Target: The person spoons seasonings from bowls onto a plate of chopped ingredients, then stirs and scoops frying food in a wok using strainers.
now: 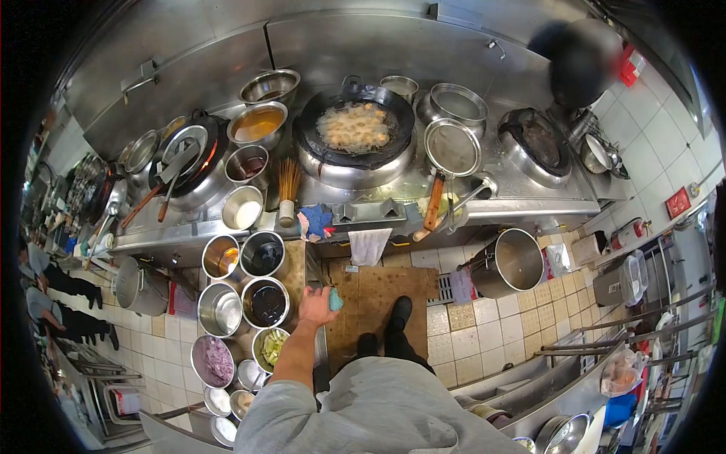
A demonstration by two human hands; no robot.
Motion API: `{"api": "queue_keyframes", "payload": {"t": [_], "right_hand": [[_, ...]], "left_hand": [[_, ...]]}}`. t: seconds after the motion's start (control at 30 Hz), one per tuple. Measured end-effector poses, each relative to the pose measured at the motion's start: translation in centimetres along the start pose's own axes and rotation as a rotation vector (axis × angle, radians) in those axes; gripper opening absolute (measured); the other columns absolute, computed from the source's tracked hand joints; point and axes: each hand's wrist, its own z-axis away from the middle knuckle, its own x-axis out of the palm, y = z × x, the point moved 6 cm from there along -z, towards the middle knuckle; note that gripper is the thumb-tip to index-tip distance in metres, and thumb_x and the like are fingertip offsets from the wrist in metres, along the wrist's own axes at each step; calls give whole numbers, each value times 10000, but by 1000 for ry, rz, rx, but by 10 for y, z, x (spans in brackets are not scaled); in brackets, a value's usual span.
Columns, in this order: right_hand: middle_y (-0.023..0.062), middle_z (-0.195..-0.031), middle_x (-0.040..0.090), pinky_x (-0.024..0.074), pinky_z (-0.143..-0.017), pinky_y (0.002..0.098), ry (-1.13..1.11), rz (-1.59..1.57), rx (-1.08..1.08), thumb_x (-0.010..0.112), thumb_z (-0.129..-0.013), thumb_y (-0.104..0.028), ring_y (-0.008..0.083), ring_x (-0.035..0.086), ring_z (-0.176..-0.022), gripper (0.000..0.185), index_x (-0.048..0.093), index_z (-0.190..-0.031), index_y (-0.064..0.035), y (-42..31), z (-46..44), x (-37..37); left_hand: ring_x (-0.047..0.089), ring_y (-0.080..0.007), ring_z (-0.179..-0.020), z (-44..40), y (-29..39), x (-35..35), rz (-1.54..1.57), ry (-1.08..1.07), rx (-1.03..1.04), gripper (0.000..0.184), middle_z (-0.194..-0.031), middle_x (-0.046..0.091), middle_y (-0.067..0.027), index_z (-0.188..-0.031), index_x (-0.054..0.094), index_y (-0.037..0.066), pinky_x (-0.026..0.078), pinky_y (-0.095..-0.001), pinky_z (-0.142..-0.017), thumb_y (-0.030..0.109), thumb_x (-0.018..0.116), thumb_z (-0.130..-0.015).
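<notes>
My left hand (316, 306) reaches forward, closed round a small teal wad (336, 300); I cannot tell whether it is a cloth or a scouring pad. To the left of the hand stands a pot of dark liquid (266, 303), with a pot of chopped green vegetable (271, 348) nearer my body. A pot of chopped purple onion (212, 362) is beside that one. My right hand is out of view. Ahead, pale pieces fry in bubbling oil in a large black wok (401, 125). On the counter edge lies a blue and red cloth (315, 222).
A strainer with a wooden handle (434, 200) and a ladle (484, 186) lie right of the wok. A bamboo brush (288, 193) stands left of it. A tall steel pot (516, 261) sits on the right. Other people (57, 291) are at far left.
</notes>
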Motion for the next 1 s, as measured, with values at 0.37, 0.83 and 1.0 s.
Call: {"api": "queue_keyframes", "payload": {"t": [0.37, 0.83, 1.0], "right_hand": [[166, -697, 684, 519, -621, 505, -18, 4, 19, 600, -851, -562, 385, 686, -698, 427, 670, -832, -141, -2, -1, 0], [145, -718, 692, 535, -620, 496, 15, 61, 3, 624, -843, -514, 356, 697, -705, 369, 698, -818, -154, 10, -6, 17], [150, -752, 700, 535, -634, 505, -18, 40, -35, 639, -817, -510, 365, 698, -728, 353, 700, -847, -164, 26, -13, 38]], "left_hand": [[613, -295, -1079, 0, -3, 1, 9, 19, 7, 675, -1105, 676, -161, -1272, 536, 110, 287, -434, -1088, 474, 737, -740], [628, -283, -1067, 1, 1, -3, -10, -12, 9, 704, -1110, 674, -162, -1287, 525, 101, 278, -445, -1099, 472, 755, -734], [629, -286, -1068, 1, 0, -1, -6, 2, 9, 703, -1105, 675, -162, -1273, 529, 95, 278, -449, -1098, 471, 758, -726]]}}
